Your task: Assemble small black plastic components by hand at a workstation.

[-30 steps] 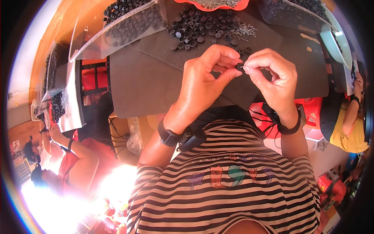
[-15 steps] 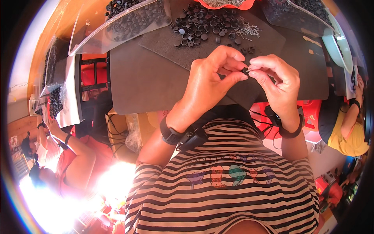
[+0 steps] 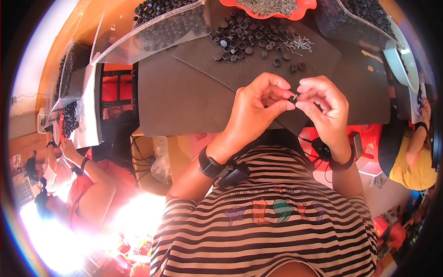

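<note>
In front of my chest, above the near part of the dark table mat, my two hands meet fingertip to fingertip. My left hand [image 3: 256, 104] pinches a small black round part [image 3: 292, 99] between thumb and fingers. My right hand [image 3: 326, 104] has its thumb and index finger closed at the same spot, against a tiny silvery screw [image 3: 296, 95] that shows at the black part; its far end is hidden. Beyond the hands lies a loose pile of black round caps [image 3: 249, 39], with several silver screws [image 3: 302, 42] scattered at its right.
An orange-red scalloped bowl [image 3: 304, 8] full of screws stands at the far edge. Clear bins of black parts flank it, at left [image 3: 184, 28] and right [image 3: 350, 27]. A pale green basin [image 3: 400, 62] sits far right. Other people work at left [image 3: 94, 194] and right [image 3: 410, 161].
Both hands have come down nearer my body, still pinched together. The silvery screw shows more clearly at the black part. The whole view has shifted slightly, bringing more of the bowl into sight.
</note>
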### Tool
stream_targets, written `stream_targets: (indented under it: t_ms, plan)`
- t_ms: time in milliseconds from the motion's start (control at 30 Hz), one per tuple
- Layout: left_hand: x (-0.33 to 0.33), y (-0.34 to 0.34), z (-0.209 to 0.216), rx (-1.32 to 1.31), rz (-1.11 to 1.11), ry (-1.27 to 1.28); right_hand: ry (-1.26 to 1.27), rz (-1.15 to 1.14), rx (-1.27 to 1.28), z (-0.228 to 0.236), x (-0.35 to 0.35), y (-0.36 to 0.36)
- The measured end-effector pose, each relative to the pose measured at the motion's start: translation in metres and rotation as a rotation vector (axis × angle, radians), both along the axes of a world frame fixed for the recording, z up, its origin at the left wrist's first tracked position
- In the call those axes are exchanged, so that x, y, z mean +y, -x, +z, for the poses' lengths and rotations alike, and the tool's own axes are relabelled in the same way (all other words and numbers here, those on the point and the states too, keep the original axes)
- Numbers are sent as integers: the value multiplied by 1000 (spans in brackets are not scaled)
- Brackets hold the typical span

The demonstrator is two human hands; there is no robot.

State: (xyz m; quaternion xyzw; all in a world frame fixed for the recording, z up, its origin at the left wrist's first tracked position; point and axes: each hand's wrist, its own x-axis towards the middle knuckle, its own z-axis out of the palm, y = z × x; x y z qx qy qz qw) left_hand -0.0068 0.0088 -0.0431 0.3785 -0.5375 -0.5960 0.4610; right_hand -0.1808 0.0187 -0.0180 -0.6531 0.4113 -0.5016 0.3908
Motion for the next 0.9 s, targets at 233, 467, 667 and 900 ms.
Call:
stream_targets:
  t_ms: [233,467,667,900]
  plan:
    - [4,-1,-3,13,-62,-82,-229,170,-245,-33,1,5]
    - [-37,-23,17,-635,152,412,-384,51,-340,-30,-5,9]
    - [-65,0,0,-856,109,792,-362,11,-359,-33,-10,15]
    - [-38,-15,18,-638,5,266,-352,-24,-459,-28,-13,21]
